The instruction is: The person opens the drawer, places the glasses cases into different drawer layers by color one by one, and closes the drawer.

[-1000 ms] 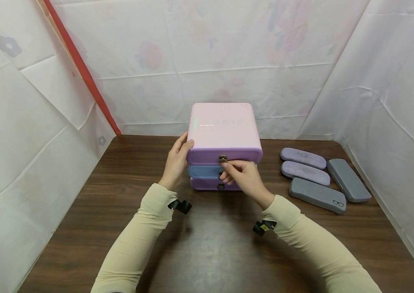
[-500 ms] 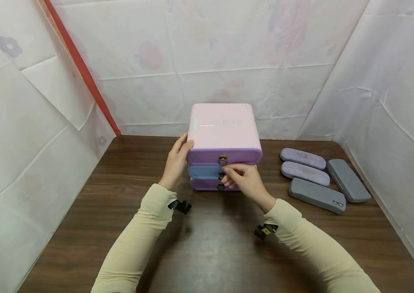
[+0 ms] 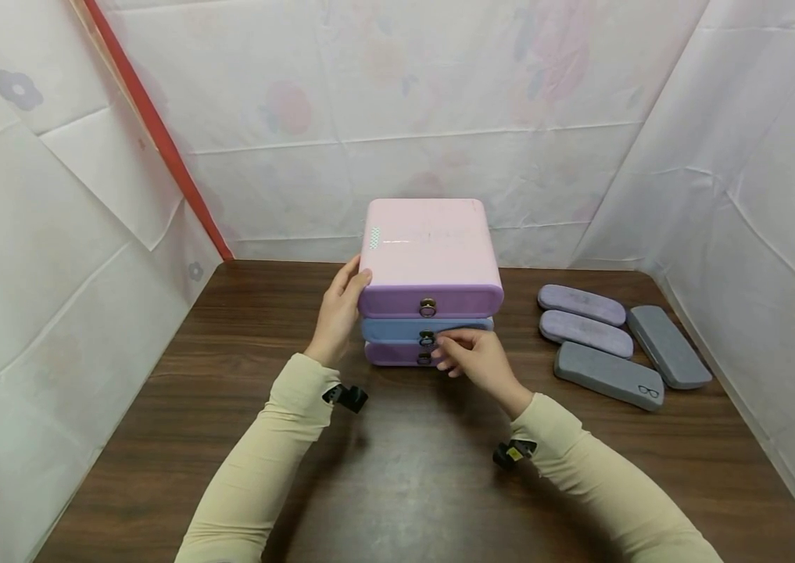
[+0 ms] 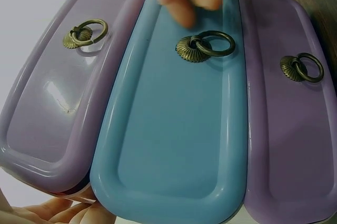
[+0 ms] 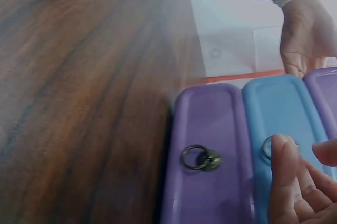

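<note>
A small three-tier drawer box (image 3: 432,242) with a pink top stands on the brown table. Its fronts are the purple top drawer (image 3: 397,302), the blue middle drawer (image 3: 390,330) and the purple bottom drawer (image 3: 390,355), each with a brass ring pull. My left hand (image 3: 336,313) rests against the box's left side, thumb by the upper front corner. My right hand (image 3: 478,360) is in front of the blue drawer, close to its ring pull (image 4: 210,46). In the right wrist view, thumb and index finger are apart and partly cover that ring (image 5: 267,148).
Right of the box lie two purple glasses cases (image 3: 583,303) and two grey glasses cases (image 3: 608,375). White patterned sheets (image 3: 439,117) enclose the table at the back and sides. A red strip (image 3: 158,133) runs down the left back corner.
My right hand has let go of the top drawer's ring pull and moved down to the blue drawer's ring. The left hand has stayed in place on the box's side.
</note>
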`<state>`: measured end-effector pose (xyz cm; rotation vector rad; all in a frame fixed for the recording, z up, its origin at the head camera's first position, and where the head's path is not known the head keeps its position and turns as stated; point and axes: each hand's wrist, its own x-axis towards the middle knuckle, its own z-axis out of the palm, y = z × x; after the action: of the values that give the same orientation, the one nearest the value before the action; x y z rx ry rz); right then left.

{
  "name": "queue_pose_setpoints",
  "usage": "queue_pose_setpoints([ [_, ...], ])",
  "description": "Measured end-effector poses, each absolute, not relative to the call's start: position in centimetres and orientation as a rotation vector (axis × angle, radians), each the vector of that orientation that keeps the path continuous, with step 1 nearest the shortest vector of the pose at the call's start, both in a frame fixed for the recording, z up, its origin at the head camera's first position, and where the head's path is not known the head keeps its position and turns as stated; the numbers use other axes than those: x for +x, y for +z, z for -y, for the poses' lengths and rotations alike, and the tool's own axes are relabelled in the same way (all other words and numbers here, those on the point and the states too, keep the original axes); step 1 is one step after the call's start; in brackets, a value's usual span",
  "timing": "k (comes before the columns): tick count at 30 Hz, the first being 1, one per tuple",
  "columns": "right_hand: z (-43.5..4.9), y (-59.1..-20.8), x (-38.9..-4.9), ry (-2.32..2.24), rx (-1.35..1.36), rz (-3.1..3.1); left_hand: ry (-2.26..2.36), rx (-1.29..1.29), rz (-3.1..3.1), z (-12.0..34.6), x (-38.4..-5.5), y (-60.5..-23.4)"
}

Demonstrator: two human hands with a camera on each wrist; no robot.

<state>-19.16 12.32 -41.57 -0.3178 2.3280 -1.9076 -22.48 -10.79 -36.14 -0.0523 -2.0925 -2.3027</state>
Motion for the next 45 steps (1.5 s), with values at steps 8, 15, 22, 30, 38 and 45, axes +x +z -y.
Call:
queue_pose_setpoints([
  [8, -12.1, -43.1, -19.2, -1.855, -0.288, -2.298, -2.311, -0.059, 2.090, 10.8, -22.6, -36.3],
  [15, -11.4, -44.1, -19.2, -1.918, -0.214, -2.231, -2.330, -0.062, 2.075, 10.9, -22.5, -36.2],
  [22, -10.8, -44.2, -19.0, -1.997, -0.122, -2.216, -2.333, -0.055, 2.083, 10.9, -22.5, -36.1],
  [30, -10.4, -44.6, -19.0, -1.966, -0.065, -2.193, -2.326, -0.042, 2.090, 10.9, -22.6, -36.2],
  [38, -9.9, -44.5, -19.3, -1.953, 0.047, -2.186, -2.325, -0.048, 2.091, 10.9, -22.6, -36.2],
  [45, -9.4, -44.7, -19.6, -1.977, 0.114, -2.169, -2.333, -0.085, 2.098, 10.9, -22.5, -36.2],
])
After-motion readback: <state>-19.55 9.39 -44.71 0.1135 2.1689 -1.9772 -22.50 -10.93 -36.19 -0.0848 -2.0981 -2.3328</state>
